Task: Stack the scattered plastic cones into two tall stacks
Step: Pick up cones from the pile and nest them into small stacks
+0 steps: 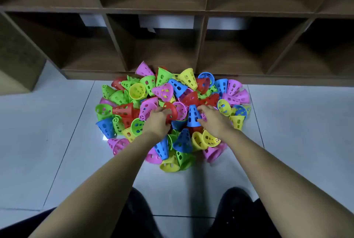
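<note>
on the tiled floor (57, 123) at the foot of a brown cubby shelf (203, 46), a person stretches both bare arms into a heap of cones (180, 88). the cones are pink, green, yellow, red and blue, all pierced with holes and lying every which way. the right hand (215, 121) has thumb and fingers closed on a blue cone (193, 116) that stands nearly upright near the heap's middle, narrow tip toward 12 o'clock, wide base toward 6. that cone sits at the hand's 9 o'clock, touching its fingertips. the left hand (158, 121) curls its fingers over the rim of a red cone (172, 112) at its 1 o'clock. the red cone lies on its side with its open mouth turned toward the camera, so its long axis runs roughly crosswise to the blue one's. the two held cones are just beside each other, red at 9 o'clock of blue, both in the gap between the hands. blue is nearer the right hand, red nearer the left. no stack of any height shows in the frame, so the job looks to be at its very start. nesting this pair would likely call for the red cone to be tipped until its axis lines up with the blue one's, mouth down over the tip. loose neighbours press close on all sides and may roll or lift along with either cone.
</note>
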